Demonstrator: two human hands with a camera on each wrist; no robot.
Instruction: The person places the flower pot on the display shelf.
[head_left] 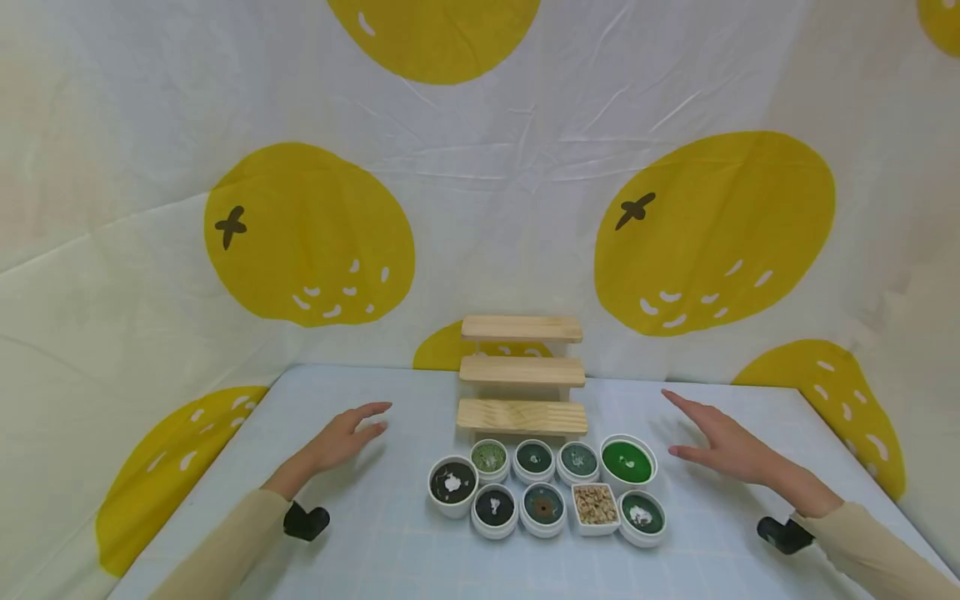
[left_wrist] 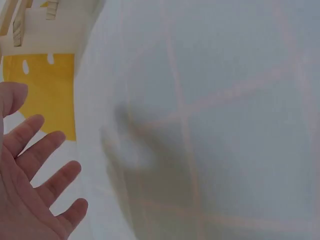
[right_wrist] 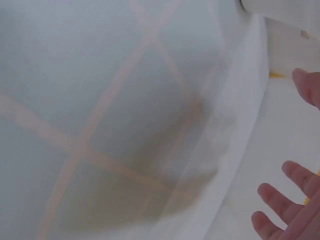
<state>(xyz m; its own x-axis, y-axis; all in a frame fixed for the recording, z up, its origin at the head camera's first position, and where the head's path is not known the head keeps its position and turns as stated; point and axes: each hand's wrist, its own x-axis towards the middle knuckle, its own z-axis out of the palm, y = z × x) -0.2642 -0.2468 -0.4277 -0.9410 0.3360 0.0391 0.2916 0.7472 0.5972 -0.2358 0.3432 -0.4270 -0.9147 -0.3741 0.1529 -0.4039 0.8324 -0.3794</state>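
Observation:
My left hand (head_left: 341, 437) hovers over the left part of the table, fingers extended and thumb apart, holding nothing. On the other side my right hand (head_left: 727, 446) is likewise raised with spread fingers and holds nothing. It is nearest to a round white cup with bright green contents (head_left: 628, 462). Between the hands stand several small white round cups, some with dark contents (head_left: 453, 482), others greenish, such as the speckled one (head_left: 489, 457). A square white dish (head_left: 597, 527) among them holds beige chips. Behind them rises a three-tier wooden shelf stand (head_left: 522, 370).
A pale cloth with faint grid lines covers the table (head_left: 375, 550). White fabric with large yellow fruit prints (head_left: 309, 233) hangs behind and along the sides. A dark device sits at the left wrist (head_left: 306, 522) and another at the right wrist (head_left: 784, 535).

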